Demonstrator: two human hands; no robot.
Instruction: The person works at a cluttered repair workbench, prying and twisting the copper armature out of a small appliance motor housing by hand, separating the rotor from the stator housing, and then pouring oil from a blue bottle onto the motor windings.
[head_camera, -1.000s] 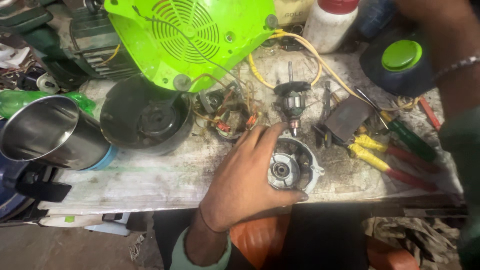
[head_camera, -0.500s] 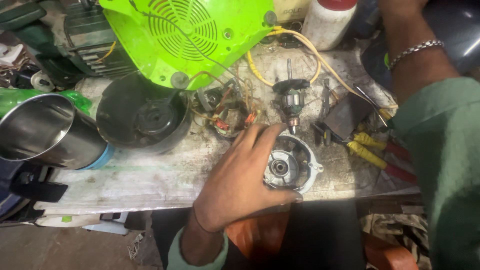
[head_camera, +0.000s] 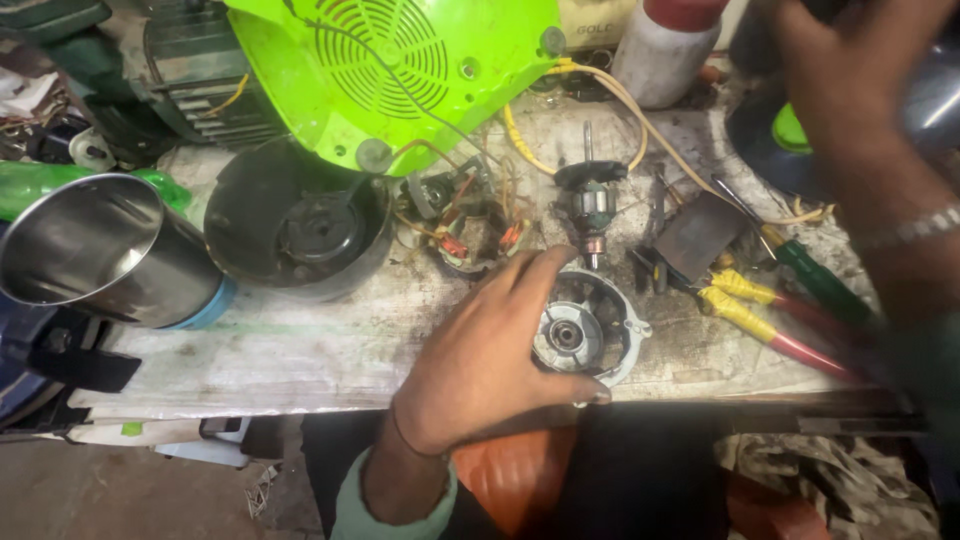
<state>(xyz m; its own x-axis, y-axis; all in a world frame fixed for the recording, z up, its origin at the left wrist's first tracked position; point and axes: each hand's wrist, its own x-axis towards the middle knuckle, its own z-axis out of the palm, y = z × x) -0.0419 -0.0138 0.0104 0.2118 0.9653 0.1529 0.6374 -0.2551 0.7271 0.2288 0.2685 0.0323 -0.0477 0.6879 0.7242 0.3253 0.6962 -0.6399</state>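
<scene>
My right arm (head_camera: 880, 160) has swung up toward two o'clock, its fingers hidden; my left hand (head_camera: 490, 350) stays, fingers curled gripping the round metal motor housing (head_camera: 585, 335) at the bench's (head_camera: 250, 350) near edge

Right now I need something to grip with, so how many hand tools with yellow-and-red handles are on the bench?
2: both yellow-and-red handles lie side by side at the bench's right, beside the round metal motor housing under the left hand. More may hide under the right arm.

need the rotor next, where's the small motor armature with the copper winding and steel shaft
In the head view the motor armature lies centre-right on the grimy workbench, just beyond the round metal housing gripped by the left hand.
</scene>
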